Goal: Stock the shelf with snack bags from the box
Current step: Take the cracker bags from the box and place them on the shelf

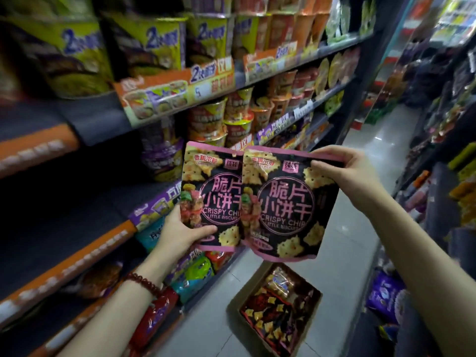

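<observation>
Two black and pink snack bags hang side by side in mid-air before the shelf point(103, 235). My left hand point(180, 231) grips the left snack bag point(213, 191) at its lower left corner. My right hand point(345, 171) pinches the right snack bag point(288, 204) at its top right corner, and this bag overlaps the left one's edge. Below them, on the floor, stands an open cardboard box point(278, 307) with several more snack bags inside.
Shelving on the left holds cup noodles point(213, 124) on the upper levels and packets point(193, 276) low down. A dark stretch of shelf lies to the left of my left hand. Another rack point(443, 176) lines the right side of the narrow tiled aisle point(347, 240).
</observation>
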